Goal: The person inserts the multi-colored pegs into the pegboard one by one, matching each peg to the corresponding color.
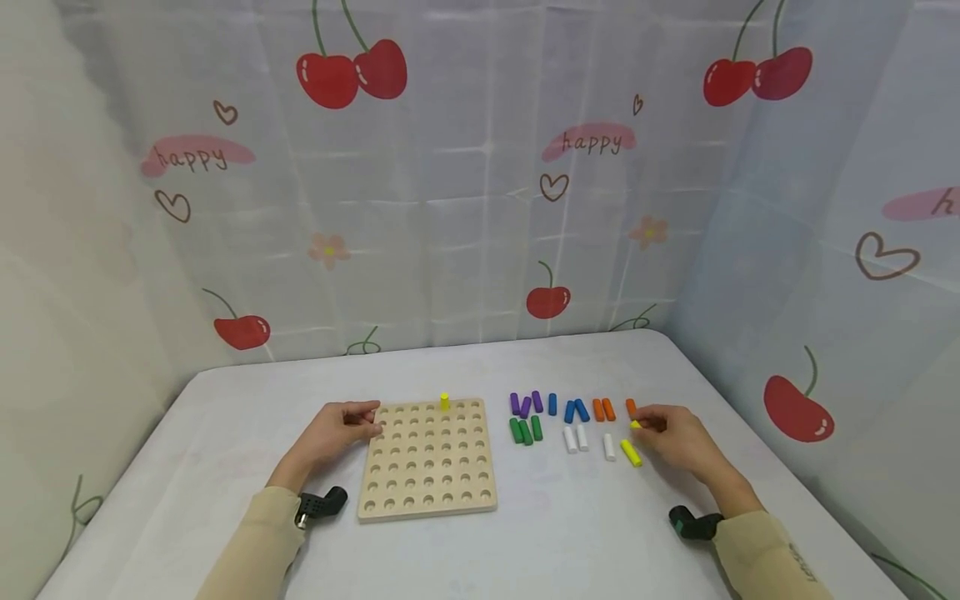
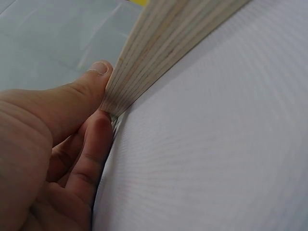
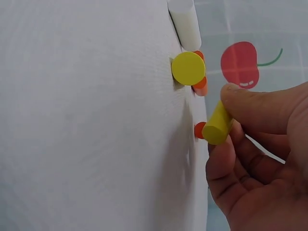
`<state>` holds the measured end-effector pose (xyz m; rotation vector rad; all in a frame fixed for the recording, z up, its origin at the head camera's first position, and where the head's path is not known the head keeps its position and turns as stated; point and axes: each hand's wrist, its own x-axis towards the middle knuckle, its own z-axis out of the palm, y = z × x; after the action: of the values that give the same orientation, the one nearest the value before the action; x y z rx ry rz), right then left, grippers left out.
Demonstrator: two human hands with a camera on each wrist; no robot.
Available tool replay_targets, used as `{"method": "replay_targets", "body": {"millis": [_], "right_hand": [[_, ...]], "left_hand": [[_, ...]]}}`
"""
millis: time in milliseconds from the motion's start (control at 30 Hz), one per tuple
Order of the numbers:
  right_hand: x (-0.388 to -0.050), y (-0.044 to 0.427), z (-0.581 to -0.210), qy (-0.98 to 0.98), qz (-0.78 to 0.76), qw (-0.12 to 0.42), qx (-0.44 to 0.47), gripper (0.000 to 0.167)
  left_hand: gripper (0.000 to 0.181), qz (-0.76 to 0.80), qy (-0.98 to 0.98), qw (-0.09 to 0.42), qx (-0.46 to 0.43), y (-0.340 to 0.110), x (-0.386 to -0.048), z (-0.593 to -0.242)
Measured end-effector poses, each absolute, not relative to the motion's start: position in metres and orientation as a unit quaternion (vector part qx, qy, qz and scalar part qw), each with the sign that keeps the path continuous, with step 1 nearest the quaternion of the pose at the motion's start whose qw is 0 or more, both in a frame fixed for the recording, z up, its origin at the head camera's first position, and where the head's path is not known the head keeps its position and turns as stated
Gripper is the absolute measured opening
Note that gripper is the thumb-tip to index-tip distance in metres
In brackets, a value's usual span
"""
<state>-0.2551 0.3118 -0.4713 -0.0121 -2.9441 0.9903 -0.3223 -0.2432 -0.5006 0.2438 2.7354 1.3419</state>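
- Behind your work there is a pale backdrop (image 1: 465,208) with cherries, hearts and the word "happy".
- In front of it, you have the white table (image 1: 570,542), where all the things lie.
- The wooden board (image 1: 427,458), with rows of round holes, lies flat on the table, left of the loose pegs.
- Your left hand (image 1: 330,435) grips the board at its left edge, near the far left corner; the thumb and a bent finger are closed on the edge.
- Your right hand (image 1: 681,437) is at the right side of the pegs, with thumb and fingers brought together in a pinch around a yellow peg.
- On each of your wrists is a black device (image 1: 324,503).
- Between the board and your right hand lie, from left to right in the far row, three purple pegs (image 1: 526,407), three blue pegs (image 1: 582,410) and three orange pegs (image 1: 609,408).
- Nearer to you lie three green pegs (image 1: 527,432), three white pegs (image 1: 582,438) and, rightmost, one lying yellow peg (image 1: 632,453).
- The pinched yellow peg (image 3: 219,126) is just beside the rightmost orange one.
- Another, the standing yellow peg (image 1: 445,402), is upright in the board's far row, right of the middle.
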Motion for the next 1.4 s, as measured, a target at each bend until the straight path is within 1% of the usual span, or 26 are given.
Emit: {"method": "replay_targets", "body": {"millis": [233, 567, 800, 1000, 1200, 1400], "right_hand": [[-0.257, 0.307, -0.463, -0.943, 0.331, 0.011, -0.001, 0.037], [-0.267, 0.285, -0.446, -0.939, 0.342, 0.02, 0.019, 0.032], [-0.276, 0.262, -0.441, -0.928, 0.372, 0.014, 0.013, 0.031], [-0.286, 0.241, -0.442, -0.917, 0.399, 0.01, 0.025, 0.03], [-0.295, 0.214, -0.438, -0.913, 0.405, 0.012, 0.042, 0.029], [-0.304, 0.184, -0.436, -0.905, 0.423, -0.001, 0.047, 0.028]], "left_hand": [[0.055, 0.439, 0.894, 0.047, 0.077, -0.242, -0.322, -0.501], [0.055, 0.438, 0.894, 0.045, 0.078, -0.244, -0.324, -0.501], [0.055, 0.441, 0.893, 0.046, 0.082, -0.244, -0.324, -0.503], [0.056, 0.443, 0.891, 0.049, 0.083, -0.244, -0.325, -0.504], [0.056, 0.442, 0.892, 0.05, 0.078, -0.244, -0.326, -0.503], [0.056, 0.441, 0.892, 0.05, 0.079, -0.244, -0.327, -0.504]]}}
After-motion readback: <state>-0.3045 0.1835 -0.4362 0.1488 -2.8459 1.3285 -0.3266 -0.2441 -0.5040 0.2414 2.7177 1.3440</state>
